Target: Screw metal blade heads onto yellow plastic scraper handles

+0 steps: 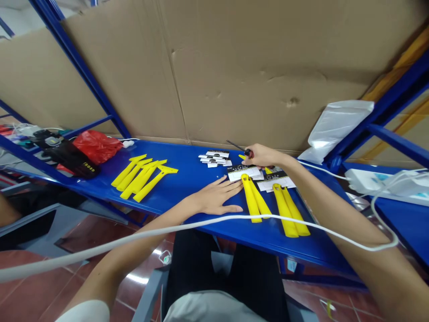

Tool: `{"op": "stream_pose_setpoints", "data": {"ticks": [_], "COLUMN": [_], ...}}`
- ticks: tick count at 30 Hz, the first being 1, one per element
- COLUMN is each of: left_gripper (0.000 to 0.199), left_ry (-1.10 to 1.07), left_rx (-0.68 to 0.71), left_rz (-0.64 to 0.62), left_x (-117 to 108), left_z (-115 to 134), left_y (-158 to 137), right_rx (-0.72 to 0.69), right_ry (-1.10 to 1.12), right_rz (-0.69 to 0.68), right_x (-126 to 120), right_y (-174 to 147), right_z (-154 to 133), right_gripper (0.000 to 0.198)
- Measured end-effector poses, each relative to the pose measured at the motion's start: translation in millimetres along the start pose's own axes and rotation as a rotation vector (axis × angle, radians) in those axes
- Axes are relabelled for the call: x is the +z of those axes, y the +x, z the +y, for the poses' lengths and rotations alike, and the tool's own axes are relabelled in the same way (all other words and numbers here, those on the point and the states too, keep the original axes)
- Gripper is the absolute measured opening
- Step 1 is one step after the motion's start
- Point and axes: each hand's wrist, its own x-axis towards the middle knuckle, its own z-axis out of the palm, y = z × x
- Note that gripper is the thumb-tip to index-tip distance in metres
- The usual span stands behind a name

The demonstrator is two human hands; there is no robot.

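Note:
My right hand [261, 155] is closed at the back of the blue table, around a tool with a long thin dark shaft [236, 145] and a dark end; its exact kind is unclear. Small yellow bits [268, 171] show beside and under that hand. My left hand [217, 197] lies flat on the table, fingers stretched out, fingertips at a black-and-white printed card [244, 172]. Against this card lie two yellow plastic handles [251, 203]. To their right, another pair of yellow handles [286, 214] lies by a second card [279, 180], partly behind my right forearm.
Several yellow T-headed handles [147, 181] lie at the left. A small stack of cards [215, 158] sits near the cardboard wall [234, 80]. A white cable [201, 222] crosses in front of my arms. A red bag [97, 147] and power strip [389, 182] flank the table.

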Motion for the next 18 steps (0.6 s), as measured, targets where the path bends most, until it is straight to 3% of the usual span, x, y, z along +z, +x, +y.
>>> {"op": "stream_pose_setpoints", "data": {"ticks": [10, 18], "left_gripper": [0.100, 0.094], "left_ry": [-0.041, -0.030], "left_rx": [-0.015, 0.002], "left_rz": [-0.013, 0.037], "left_x": [0.4, 6.4], "left_z": [-1.7, -4.6], "left_y": [-0.9, -1.8], "right_rx": [-0.100, -0.075], "right_ry": [0.033, -0.082], "right_rz": [-0.079, -0.179], "right_x": [18.6, -6.1], "right_y": [20.3, 4.8], "right_z": [23.2, 17.5], "right_gripper": [0.026, 0.040]}}
